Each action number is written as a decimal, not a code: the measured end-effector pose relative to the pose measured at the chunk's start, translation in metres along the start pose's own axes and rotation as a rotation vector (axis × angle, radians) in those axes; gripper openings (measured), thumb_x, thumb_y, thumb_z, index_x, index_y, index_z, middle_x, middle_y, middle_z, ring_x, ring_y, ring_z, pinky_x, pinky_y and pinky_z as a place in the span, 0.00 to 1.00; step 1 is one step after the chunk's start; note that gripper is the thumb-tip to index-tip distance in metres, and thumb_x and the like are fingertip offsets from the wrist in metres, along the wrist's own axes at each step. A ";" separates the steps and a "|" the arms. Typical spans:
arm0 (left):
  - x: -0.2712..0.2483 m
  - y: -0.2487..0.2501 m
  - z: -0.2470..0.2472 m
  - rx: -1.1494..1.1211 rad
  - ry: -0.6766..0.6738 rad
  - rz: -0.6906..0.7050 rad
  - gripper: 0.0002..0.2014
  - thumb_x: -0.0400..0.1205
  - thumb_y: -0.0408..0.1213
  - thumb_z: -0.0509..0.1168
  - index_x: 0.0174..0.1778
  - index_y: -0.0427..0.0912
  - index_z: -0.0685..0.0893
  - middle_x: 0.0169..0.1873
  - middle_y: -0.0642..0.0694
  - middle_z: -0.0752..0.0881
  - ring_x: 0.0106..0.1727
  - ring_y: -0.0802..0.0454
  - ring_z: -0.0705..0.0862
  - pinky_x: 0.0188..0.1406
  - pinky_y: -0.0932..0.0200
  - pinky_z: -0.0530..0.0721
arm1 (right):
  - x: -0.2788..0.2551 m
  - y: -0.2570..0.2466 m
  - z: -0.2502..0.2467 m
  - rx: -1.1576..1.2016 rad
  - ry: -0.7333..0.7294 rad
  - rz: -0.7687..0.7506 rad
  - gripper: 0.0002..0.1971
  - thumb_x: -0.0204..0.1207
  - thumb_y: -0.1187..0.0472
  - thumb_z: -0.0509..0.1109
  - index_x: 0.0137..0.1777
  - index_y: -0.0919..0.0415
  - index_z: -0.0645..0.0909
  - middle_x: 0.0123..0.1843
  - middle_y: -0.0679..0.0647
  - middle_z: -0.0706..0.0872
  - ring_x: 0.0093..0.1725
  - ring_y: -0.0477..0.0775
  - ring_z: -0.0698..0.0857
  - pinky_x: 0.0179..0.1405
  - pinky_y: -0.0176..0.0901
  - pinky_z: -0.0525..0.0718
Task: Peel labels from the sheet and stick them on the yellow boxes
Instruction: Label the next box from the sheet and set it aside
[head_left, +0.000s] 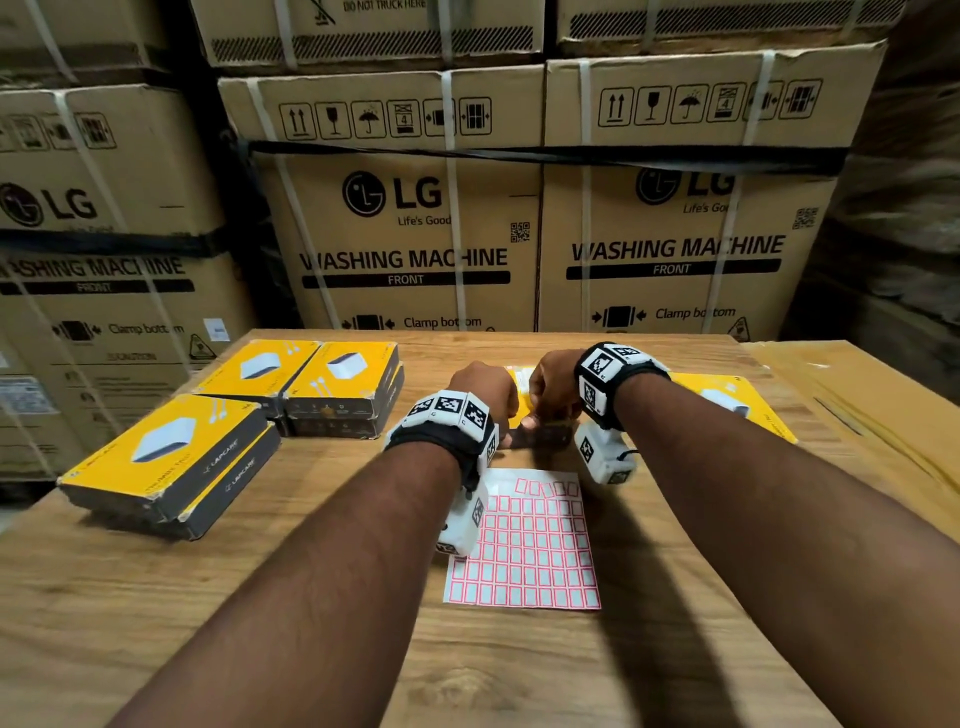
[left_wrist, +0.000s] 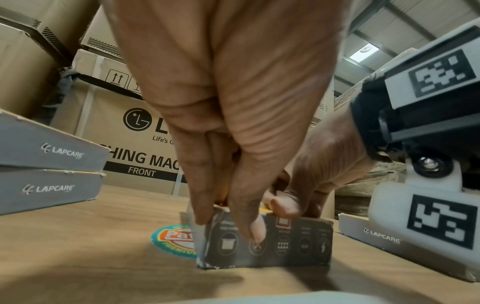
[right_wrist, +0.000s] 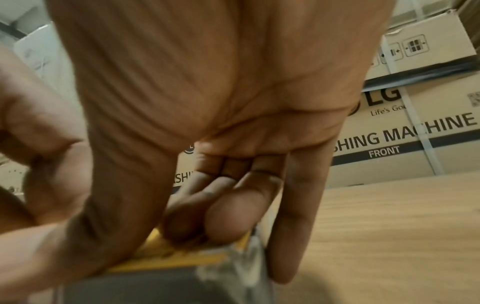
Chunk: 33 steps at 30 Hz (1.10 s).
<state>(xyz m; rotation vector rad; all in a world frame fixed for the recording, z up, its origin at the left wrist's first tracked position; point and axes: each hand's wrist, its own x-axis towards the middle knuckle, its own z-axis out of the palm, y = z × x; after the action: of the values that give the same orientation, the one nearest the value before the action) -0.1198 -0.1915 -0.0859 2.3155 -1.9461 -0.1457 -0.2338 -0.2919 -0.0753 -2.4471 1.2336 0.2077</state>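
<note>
A yellow box (head_left: 543, 435) with a dark front side lies flat at the table's middle. My left hand (head_left: 483, 389) grips its left front corner (left_wrist: 207, 242), thumb on the front side and fingers round the left side. My right hand (head_left: 553, 387) holds the same box (right_wrist: 182, 257), fingers curled on the yellow top and thumb (left_wrist: 283, 207) at the front side's upper edge. Just below that thumb sits a small red-bordered label (left_wrist: 283, 222). The label sheet (head_left: 524, 551), white with rows of red-bordered labels, lies flat on the table nearer me.
Two stacks of yellow boxes (head_left: 166, 457) (head_left: 311, 374) stand at the left. One more yellow box (head_left: 727, 395) lies to the right of my hands. Tall washing-machine cartons (head_left: 415, 234) wall off the wooden table (head_left: 260, 597) at the back. A round sticker (left_wrist: 171, 238) is on the tabletop.
</note>
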 end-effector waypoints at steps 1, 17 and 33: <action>0.000 0.000 0.000 0.003 0.000 0.000 0.19 0.65 0.36 0.83 0.51 0.49 0.90 0.52 0.47 0.90 0.51 0.48 0.88 0.49 0.60 0.85 | 0.000 0.002 0.001 0.036 -0.024 0.003 0.07 0.66 0.55 0.82 0.37 0.53 0.86 0.32 0.51 0.88 0.36 0.55 0.86 0.54 0.58 0.89; -0.001 -0.001 0.000 0.000 0.035 -0.004 0.18 0.66 0.47 0.83 0.49 0.49 0.90 0.47 0.51 0.90 0.51 0.50 0.87 0.47 0.60 0.84 | -0.009 0.024 0.024 0.293 0.083 -0.062 0.14 0.70 0.45 0.80 0.43 0.51 0.82 0.42 0.50 0.86 0.45 0.52 0.84 0.54 0.52 0.86; 0.008 0.015 0.013 0.175 0.151 -0.115 0.24 0.72 0.66 0.70 0.46 0.48 0.84 0.41 0.48 0.83 0.49 0.44 0.84 0.39 0.56 0.78 | -0.030 0.034 0.035 0.351 0.133 -0.167 0.21 0.67 0.55 0.83 0.56 0.55 0.79 0.46 0.47 0.84 0.46 0.47 0.82 0.51 0.45 0.85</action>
<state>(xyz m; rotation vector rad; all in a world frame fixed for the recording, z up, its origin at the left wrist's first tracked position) -0.1347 -0.2024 -0.0968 2.4665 -1.8202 0.1917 -0.2779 -0.2734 -0.1078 -2.2659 1.0103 -0.2049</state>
